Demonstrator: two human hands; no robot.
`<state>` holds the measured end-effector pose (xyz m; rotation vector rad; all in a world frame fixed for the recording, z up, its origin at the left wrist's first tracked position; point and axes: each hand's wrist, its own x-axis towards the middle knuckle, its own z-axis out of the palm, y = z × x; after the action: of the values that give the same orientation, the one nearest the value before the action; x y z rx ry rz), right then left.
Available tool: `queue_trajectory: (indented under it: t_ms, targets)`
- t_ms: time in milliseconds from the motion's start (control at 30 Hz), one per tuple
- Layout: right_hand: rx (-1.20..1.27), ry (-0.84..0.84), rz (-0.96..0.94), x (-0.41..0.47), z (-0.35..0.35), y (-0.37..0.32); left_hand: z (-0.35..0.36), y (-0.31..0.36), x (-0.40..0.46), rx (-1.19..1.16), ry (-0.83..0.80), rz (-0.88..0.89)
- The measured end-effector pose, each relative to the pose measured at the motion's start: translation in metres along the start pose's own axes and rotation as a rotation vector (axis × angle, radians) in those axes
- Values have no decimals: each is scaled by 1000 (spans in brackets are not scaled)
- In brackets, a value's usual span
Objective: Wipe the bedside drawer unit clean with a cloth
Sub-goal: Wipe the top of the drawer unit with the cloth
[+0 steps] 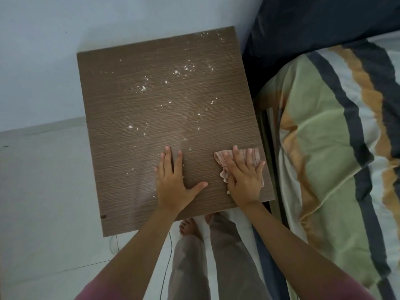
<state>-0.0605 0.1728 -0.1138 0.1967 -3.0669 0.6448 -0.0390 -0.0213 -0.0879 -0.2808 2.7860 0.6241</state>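
Bedside drawer unit: one, only its brown wood-grain top showed, wedged between wall and bed. White crumbs scattered over the far two-thirds, too many and too small to count. One pinkish cloth at the near right corner, right hand flat on it, fingers straight. Left hand flat on bare top, fingers spread, holding nothing. Two bare feet below, one partly hidden.

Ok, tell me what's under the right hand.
A pinkish cloth lies under the right hand, flat on the brown top. Whether any crumbs sit beneath the cloth is hidden.
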Motion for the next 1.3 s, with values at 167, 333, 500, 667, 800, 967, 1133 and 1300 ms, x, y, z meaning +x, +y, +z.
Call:
queue_trajectory:
  t_ms: [167, 333, 500, 667, 800, 967, 1133, 1300]
  targets:
    - [109, -6, 6, 7, -5, -2, -1, 0, 0, 20, -32, 0]
    - [335, 67, 100, 25, -21, -10, -14, -3, 15, -10, -7, 47]
    - [426, 132, 66, 84, -26, -18, -38, -2, 78, -3, 78, 55]
    - [455, 196, 9, 179, -20, -27, -57, -2, 158, 68, 150, 28]
    - [415, 213, -94, 255, -20, -34, -56, -6, 189, 141, 144, -21]
    - [308, 213, -182, 333, -4, -24, -53, -7, 194, 111, 161, -34]
    - [247, 249, -259, 354, 13, -17, -54, -8, 196, 124, 144, -43]
    - [250, 228, -308, 359, 12, -5, -55, -8, 198, 134, 108, -64]
